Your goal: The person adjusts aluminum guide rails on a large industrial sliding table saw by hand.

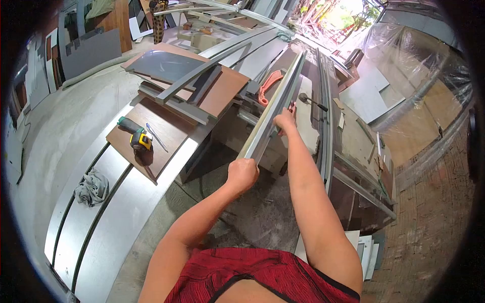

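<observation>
A long metal profile [273, 108] with a pale yellowish strip along its left side runs away from me over the workbench. My left hand [243, 173] is closed around its near end. Farther along, my right hand [286, 121] is beside the profile's right side, its fingers closed on a small tool with a red part [292, 107]; most of that tool is hidden by the hand. An orange curved piece with a ring-like end [269, 88] lies just left of the profile. To the right of my right hand is a dark-handled tool with a round head [313, 101].
On the left, a brown board [161, 121] carries a yellow-black tape measure [141, 142], a green-black tool [129, 124] and a pen [157, 137]. A grey rag [92, 187] lies on the metal table [126, 212]. Stacked panels [222, 93] and more long profiles [326, 101] flank the work.
</observation>
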`<state>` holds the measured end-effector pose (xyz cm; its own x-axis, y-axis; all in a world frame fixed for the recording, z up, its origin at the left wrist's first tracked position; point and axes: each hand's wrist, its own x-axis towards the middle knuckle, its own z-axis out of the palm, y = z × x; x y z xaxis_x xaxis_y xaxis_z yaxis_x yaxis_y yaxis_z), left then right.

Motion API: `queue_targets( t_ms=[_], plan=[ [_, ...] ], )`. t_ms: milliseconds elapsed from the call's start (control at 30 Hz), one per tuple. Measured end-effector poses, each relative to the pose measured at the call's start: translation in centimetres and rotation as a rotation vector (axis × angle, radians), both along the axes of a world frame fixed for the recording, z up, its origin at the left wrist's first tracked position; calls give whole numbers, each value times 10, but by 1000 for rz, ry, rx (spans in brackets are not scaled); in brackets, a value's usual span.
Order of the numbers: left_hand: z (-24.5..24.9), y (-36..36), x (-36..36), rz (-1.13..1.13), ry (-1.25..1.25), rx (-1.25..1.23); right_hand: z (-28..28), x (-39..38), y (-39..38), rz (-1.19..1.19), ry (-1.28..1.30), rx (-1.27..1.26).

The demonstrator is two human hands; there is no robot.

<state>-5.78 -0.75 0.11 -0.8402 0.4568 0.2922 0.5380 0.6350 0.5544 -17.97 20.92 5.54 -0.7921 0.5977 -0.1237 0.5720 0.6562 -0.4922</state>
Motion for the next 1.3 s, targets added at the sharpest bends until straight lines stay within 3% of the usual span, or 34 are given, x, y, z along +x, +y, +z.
queue_targets(
  t_ms=[67,167,367,567,900,1033,1233,1300],
  plan=[
    [-1,0,-1,0,-2,5,-25,-15,20,15,13,112],
    [-2,1,0,-3,-14,14,9,4,-6,-17,-30,-85],
    [-2,0,-1,-12,-4,47,2,2,-3,18,-5,79],
    [0,-2,1,-22,18,54,19,14,-21,-60,-56,-9],
    [1,-2,0,-24,43,42,11,23,-27,-33,-96,47],
    [-4,1,-2,-32,22,3,-15,24,-13,5,-54,215],
    [-3,0,-2,-11,44,30,10,55,-37,34,26,-67],
    [-1,-6,-3,-121,-73,12,18,64,-42,65,40,-161]
  ],
)
